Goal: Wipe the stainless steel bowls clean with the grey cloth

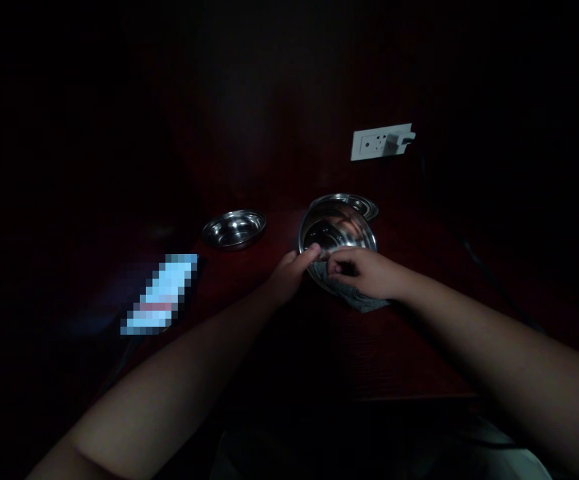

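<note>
A shiny metal bowl [337,227] is tilted toward me above the dark red table. My left hand [293,270] grips its left rim, with the thumb over the edge and the other fingers hidden behind. At the bowl's lower rim, my right hand [364,272] has its fingers curled around a grey cloth [362,297]. Part of that cloth lies inside the bowl and part hangs below the rim. Behind the bowl, a second metal dish [367,205] rests on the table, partly covered from view.
Another metal bowl [234,230] stands at the left on the table [369,360]. A lit, pixelated screen [162,297] lies nearer on the left. On the back wall is a white socket plate [380,141] with a plug in it; a dark cable runs down the right side.
</note>
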### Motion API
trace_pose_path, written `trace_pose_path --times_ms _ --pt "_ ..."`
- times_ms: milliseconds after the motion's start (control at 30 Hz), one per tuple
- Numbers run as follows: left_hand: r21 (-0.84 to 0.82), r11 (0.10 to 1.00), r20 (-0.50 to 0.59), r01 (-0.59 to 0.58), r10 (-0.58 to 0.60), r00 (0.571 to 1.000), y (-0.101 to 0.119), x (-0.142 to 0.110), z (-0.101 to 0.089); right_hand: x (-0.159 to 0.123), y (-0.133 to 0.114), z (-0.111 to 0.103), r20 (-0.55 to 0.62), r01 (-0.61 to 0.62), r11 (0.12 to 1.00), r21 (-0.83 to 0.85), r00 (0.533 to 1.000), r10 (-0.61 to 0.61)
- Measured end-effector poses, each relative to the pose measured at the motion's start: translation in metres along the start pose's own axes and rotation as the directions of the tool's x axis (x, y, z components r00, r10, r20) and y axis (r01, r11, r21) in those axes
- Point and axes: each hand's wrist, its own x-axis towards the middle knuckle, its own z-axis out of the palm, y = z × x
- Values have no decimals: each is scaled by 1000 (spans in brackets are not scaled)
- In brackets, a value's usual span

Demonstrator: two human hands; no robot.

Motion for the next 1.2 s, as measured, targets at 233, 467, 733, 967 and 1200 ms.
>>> trace_pose_path --times_ms 233,467,733,967,1200 --pt "-85 996 -68 -12 6 998 -3 0 3 0 -1 1 0 1 1000 21 1000 -1" --pt "-70 997 -23 -9 8 1000 -4 -3 6 1 -2 4 -55 94 995 -14 994 -95" --pt "-92 996 -4 -2 2 1000 -2 -1 6 1 -3 3 -65 80 996 -34 995 -82" --pt "-86 996 -44 -14 11 999 -2 -1 5 -1 -5 2 -140 3 995 -95 990 -16" --pt "-126 992 -62 -17 10 998 -3 -2 6 1 -5 -1 -283 10 994 -111 958 -41"
